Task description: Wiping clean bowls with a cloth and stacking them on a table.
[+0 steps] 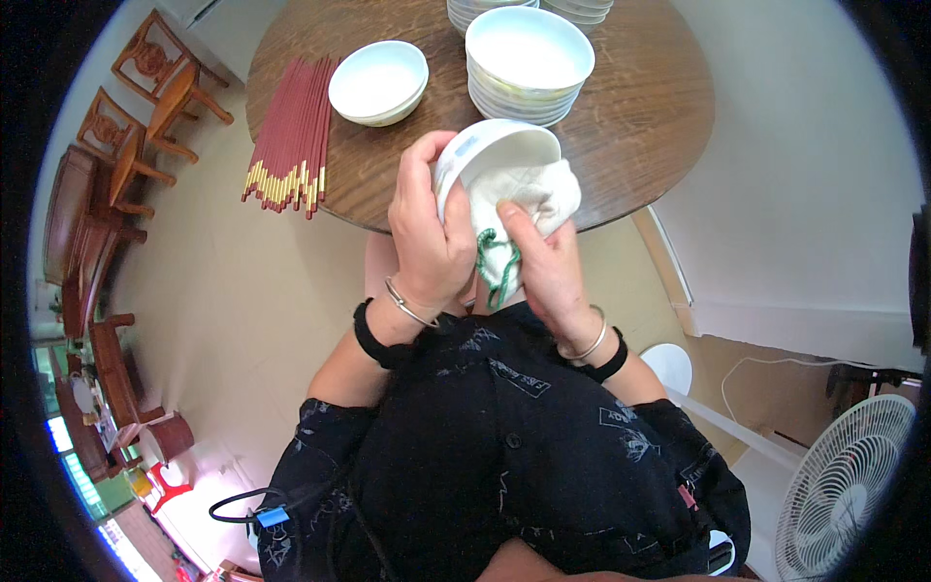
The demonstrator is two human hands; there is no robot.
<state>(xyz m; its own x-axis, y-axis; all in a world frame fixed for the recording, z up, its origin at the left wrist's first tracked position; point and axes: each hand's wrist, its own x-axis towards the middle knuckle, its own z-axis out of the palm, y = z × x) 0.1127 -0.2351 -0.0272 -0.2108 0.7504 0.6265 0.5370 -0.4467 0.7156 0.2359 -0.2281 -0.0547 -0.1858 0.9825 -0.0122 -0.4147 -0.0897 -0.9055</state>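
Observation:
My left hand [433, 225] grips a white bowl [502, 138] by its left side, with the thumb near the rim. The bowl is tilted towards me above the table's front edge. In my right hand [545, 262] is a white cloth [524, 189] with green edging, bunched with part of it inside the bowl. My right fingers are partly hidden behind the cloth. Just beyond the held bowl stands a stack of white bowls [529, 54]. Two nested bowls [378, 80] sit to its left.
The round wooden table [640, 109] carries many dark red chopsticks [294, 131] with gold ends on its left. More stacked bowls [580, 11] stand at the back. Carved wooden chairs [171, 94] line the left wall. A white fan [847, 502] stands at my right, near a wall.

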